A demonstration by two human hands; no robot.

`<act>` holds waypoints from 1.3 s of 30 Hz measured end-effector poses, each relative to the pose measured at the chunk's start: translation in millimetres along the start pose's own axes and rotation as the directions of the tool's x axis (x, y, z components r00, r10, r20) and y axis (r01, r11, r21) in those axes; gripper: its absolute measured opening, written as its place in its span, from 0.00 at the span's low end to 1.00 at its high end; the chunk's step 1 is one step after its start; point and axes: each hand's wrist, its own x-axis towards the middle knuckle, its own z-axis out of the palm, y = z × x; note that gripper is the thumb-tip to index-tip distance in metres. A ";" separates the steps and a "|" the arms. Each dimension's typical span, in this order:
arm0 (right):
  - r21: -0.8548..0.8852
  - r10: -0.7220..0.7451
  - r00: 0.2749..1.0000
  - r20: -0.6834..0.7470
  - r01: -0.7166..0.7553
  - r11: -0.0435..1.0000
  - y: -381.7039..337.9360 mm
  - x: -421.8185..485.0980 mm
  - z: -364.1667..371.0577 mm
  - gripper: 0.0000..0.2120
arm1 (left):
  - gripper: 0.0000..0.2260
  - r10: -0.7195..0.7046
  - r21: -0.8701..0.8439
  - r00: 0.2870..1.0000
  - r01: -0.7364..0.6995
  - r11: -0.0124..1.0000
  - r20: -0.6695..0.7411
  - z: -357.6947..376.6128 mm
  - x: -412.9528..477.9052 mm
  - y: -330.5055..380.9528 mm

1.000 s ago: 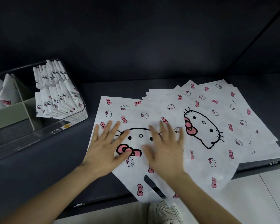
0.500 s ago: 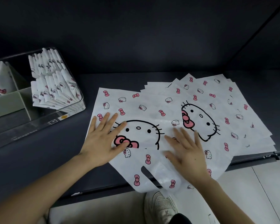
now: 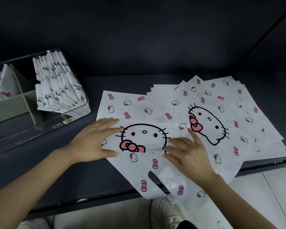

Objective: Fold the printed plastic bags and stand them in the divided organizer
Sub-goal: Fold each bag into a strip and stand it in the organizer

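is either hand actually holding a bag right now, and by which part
Nothing is held in a grip. The left hand presses flat on the top bag at its left edge; the right hand lies flat on it further right.

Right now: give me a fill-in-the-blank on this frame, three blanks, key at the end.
The left hand and right hand rest on the top bag, whose big bow is ____.
The folded bags stand in the organizer, on the person's ____ side.
The number on the shoe reads ____.
Missing: pink; left; 36.
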 end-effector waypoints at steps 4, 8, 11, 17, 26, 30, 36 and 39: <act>0.082 0.079 0.996 -0.031 -0.076 0.994 -6.6 5.1 4.3 0.07 | 0.35 0.011 -0.021 0.998 -0.013 1.000 -0.059 8.9 -0.7 -5.1; 0.304 0.304 0.950 0.067 -0.310 0.901 -11.2 10.2 3.7 0.09 | 0.34 0.025 -0.001 0.997 -0.025 1.000 -0.069 9.2 -2.0 -7.6; 0.410 0.346 0.925 0.156 -0.379 0.829 -9.5 19.6 -2.8 0.10 | 0.35 0.036 0.012 0.999 -0.035 0.999 -0.035 5.0 -1.7 -10.5; 0.546 0.306 0.837 0.454 -0.532 0.647 -1.1 34.5 -45.5 0.08 | 0.27 -0.087 -0.090 0.994 0.080 0.993 -0.067 -30.7 -14.6 -5.3; 0.468 0.256 0.583 0.771 -0.792 0.393 34.5 55.7 -70.2 0.11 | 0.18 -0.461 -0.412 0.852 0.337 0.846 -0.249 -2.0 -6.0 -8.0; 0.464 0.520 0.472 0.712 -0.872 0.157 47.4 50.0 -56.0 0.02 | 0.16 -0.500 -0.294 0.809 0.419 0.859 -0.308 0.4 9.8 -0.6; 0.354 0.824 0.380 0.421 -0.905 0.236 41.3 50.4 -9.9 0.23 | 0.15 -0.515 -0.140 0.747 0.508 0.850 -0.421 7.5 22.8 3.1; 0.323 0.844 0.406 0.352 -0.898 0.297 40.0 52.8 -1.4 0.26 | 0.14 -0.504 -0.068 0.709 0.546 0.835 -0.493 10.0 28.7 5.0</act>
